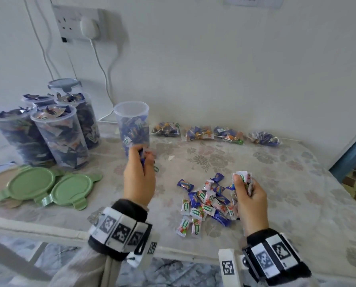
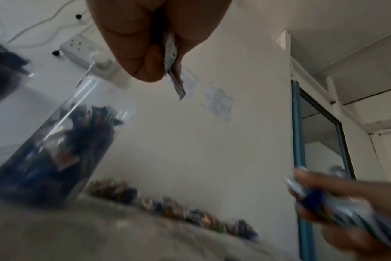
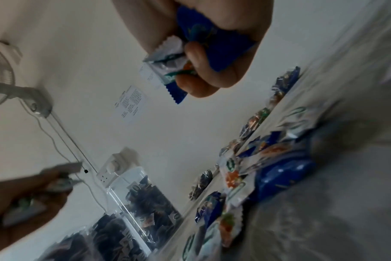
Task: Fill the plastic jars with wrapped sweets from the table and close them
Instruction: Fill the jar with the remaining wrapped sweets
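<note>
On the table | open jar part-filled with sweets | four jars brimful, unlidded | left hand grasping sweets | right hand clutching sweets above loose pile

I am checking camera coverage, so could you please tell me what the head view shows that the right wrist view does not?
Only the head view shows the green lids lying left of the filled jars, and both wrist bands. Only the right wrist view shows a fan on the wall and the blue sweet inside the right hand's grip. Both show the half-filled jar, the loose sweets on the table, and each hand holding sweets.
</note>
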Demonstrator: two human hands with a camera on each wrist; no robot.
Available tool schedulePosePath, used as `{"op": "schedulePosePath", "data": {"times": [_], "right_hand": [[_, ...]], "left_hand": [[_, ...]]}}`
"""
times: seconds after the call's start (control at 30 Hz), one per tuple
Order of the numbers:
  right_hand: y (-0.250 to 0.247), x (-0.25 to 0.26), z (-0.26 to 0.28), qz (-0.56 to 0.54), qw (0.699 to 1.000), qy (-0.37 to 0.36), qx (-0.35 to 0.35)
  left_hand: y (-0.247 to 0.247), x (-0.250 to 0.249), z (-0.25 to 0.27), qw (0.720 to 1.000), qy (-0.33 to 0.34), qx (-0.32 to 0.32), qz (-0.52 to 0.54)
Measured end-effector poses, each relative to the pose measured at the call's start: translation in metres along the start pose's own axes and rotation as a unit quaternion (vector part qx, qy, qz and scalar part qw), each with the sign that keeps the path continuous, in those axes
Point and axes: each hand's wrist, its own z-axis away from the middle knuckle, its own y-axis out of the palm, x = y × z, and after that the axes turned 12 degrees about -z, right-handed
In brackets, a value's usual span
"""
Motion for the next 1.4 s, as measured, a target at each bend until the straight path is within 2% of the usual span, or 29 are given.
{"op": "schedulePosePath", "data": {"times": [0.13,0.23,0.33,0.43,0.53,0.7,0.8,0.9,0.97,1.03,1.13,1.2,1.27,1.4], "right_hand": [[0.037,0.008,-0.005,-0.007,1.000,-0.007,0.002],[0.062,0.006,-0.011,0.002,1.000,-0.002,-0.004],[0.084,0.008,-0.015,0.001,1.000,0.003,-0.013],[0.102,0.010,-0.017,-0.010,1.000,-0.006,-0.027],[0.116,0.007,-0.021,0.001,0.999,-0.012,-0.037],[0.142,0.008,-0.033,0.005,0.999,-0.010,-0.034],[0.170,0.020,-0.046,0.019,0.999,-0.044,0.002],[0.208,0.043,-0.066,0.008,0.996,-0.077,0.036],[0.236,0.061,-0.081,-0.018,0.994,-0.094,0.058],[0.266,0.076,-0.097,-0.069,0.990,-0.100,0.078],[0.307,0.090,-0.114,-0.170,0.980,-0.057,0.082],[0.327,0.091,-0.121,-0.212,0.974,-0.020,0.076],[0.340,0.084,-0.125,-0.216,0.974,0.004,0.076],[0.348,0.066,-0.125,-0.147,0.984,-0.031,0.097]], "left_hand": [[-0.020,-0.006,-0.080,0.998,0.050,-0.030,-0.009],[-0.022,0.007,-0.143,0.997,0.079,-0.023,-0.017],[-0.015,0.024,-0.193,0.994,0.091,0.004,-0.054],[-0.009,0.035,-0.219,0.985,0.119,0.061,-0.113],[-0.008,0.045,-0.224,0.971,0.146,0.120,-0.147],[-0.007,0.059,-0.220,0.945,0.206,0.146,-0.209],[-0.008,0.068,-0.218,0.956,0.212,0.148,-0.139],[-0.010,0.074,-0.216,0.977,0.180,0.116,-0.013],[-0.012,0.078,-0.215,0.985,0.131,0.110,0.019],[-0.015,0.086,-0.214,0.987,0.076,0.135,0.036],[-0.016,0.098,-0.211,0.974,0.014,0.222,0.048],[-0.016,0.104,-0.207,0.965,0.011,0.254,0.055],[-0.016,0.106,-0.206,0.965,0.019,0.255,0.054],[-0.017,0.105,-0.207,0.965,0.036,0.256,0.043]]}}
